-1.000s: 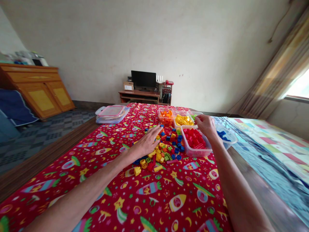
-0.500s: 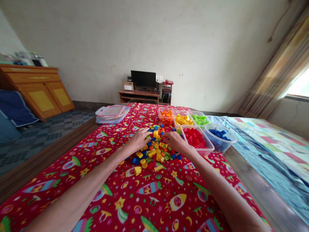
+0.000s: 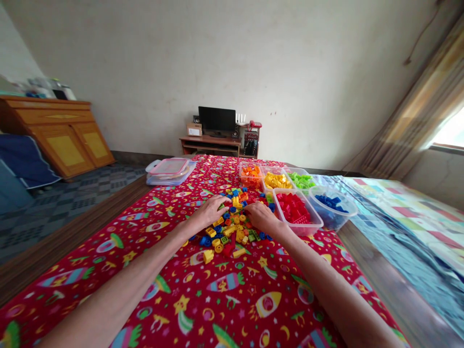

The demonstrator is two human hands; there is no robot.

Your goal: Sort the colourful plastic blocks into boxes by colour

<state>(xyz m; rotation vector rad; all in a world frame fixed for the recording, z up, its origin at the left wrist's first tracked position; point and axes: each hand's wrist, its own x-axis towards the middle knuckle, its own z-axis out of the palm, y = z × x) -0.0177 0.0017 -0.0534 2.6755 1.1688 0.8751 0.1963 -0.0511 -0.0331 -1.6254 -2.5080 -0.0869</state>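
While both hands reach in over the bricks, the pile of toy bricks lies loose on the red patterned cloth, between the hands and straight ahead of the wearer at 12 o'clock. It mixes yellow, blue, orange, green and red pieces, glossy and studded, some blocky, some round. As a whole it sprawls irregularly, with no clear long axis or pointing end. At its near edge, a flat yellow brick has its long axis slightly off the 9-to-3 line, the right end farther away; a chunky yellow brick sits at 7.

Taking the pile as the dial's centre, the left hand is at 10, thumb and fingers bent at the bricks; the right hand is at 3, fingers curled downward, tips hidden. I cannot tell whether either grasps a brick.

Clear containers hold sorted pieces: orange box at 1, yellow box between 1 and 2, green box at 2, red box and blue bowl at 3. Stacked lids lie at 10, well apart.
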